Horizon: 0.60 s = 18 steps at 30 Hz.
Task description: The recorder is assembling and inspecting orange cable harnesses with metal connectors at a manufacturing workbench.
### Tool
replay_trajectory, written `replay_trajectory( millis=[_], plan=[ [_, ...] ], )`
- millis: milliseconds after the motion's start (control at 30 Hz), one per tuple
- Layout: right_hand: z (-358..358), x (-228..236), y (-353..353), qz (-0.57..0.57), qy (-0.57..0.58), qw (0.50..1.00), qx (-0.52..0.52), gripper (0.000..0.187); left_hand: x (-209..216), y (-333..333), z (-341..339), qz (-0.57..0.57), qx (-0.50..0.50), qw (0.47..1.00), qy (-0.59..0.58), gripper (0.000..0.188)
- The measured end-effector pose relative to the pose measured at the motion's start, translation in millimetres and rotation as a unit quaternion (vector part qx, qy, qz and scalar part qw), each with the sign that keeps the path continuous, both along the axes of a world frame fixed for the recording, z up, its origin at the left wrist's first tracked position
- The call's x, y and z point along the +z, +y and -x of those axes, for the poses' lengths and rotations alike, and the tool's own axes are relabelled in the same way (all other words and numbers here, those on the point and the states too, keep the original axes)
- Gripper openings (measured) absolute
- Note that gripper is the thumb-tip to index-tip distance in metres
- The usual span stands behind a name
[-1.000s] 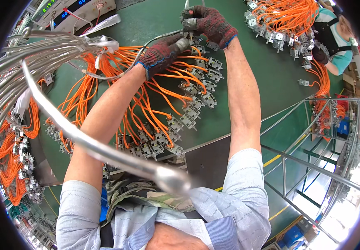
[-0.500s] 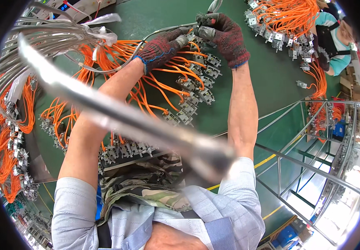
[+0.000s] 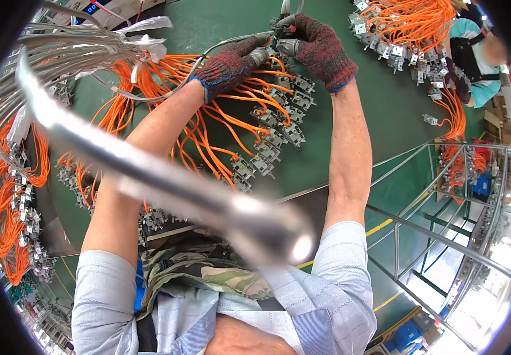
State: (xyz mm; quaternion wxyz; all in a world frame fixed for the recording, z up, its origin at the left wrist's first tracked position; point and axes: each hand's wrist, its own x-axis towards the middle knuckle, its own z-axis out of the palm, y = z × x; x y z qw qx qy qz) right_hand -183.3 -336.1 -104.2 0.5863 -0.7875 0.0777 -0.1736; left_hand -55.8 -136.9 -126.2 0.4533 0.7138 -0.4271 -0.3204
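Observation:
Both my hands wear dark red and black knitted gloves with blue cuff edges. My right hand (image 3: 320, 53) is closed on a small dark clamp-like fixture (image 3: 283, 28) at the far middle of the green table, where grey cables meet it. Just left of it, my left hand (image 3: 232, 68) lies over the orange cables with its fingers pressed together; whatever they grip is hidden. A grey cable (image 3: 223, 46) runs beside that hand toward the fixture. Under and right of my left hand, orange cables (image 3: 229, 121) end in small metal connectors (image 3: 267, 145).
A blurred metal rod (image 3: 166, 177) crosses close in front of the view. Bundled grey cables (image 3: 60, 44) lie at left, with more orange cables (image 3: 7, 210) beyond. Another person (image 3: 474, 59) works at far right beside orange cables (image 3: 412, 23). A metal tube frame (image 3: 438, 234) stands at right.
My right hand and the dark fixture have shifted slightly. The blurred rod sits lower and further left in view. My left hand stays nearly in place.

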Motion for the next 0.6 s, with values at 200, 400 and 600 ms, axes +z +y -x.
replay_trajectory(
  millis=[200,400,600],
  plan=[
    [-6.4,3.3,-8.6,-0.011,0.023,0.999,0.028,0.039,-8.2,1.5,-7.5,-0.008,-0.007,1.0,-0.024,0.056],
    [6.4,9.7,-0.9,0.041,0.035,0.997,-0.05,0.032,17.5,0.7,3.4,-0.025,-0.019,0.999,0.026,0.057],
    [50.6,5.7,-3.2,-0.199,-0.112,0.96,-0.161,0.027,3.3,4.5,-5.7,0.015,-0.018,0.994,-0.103,0.056]
  ],
)
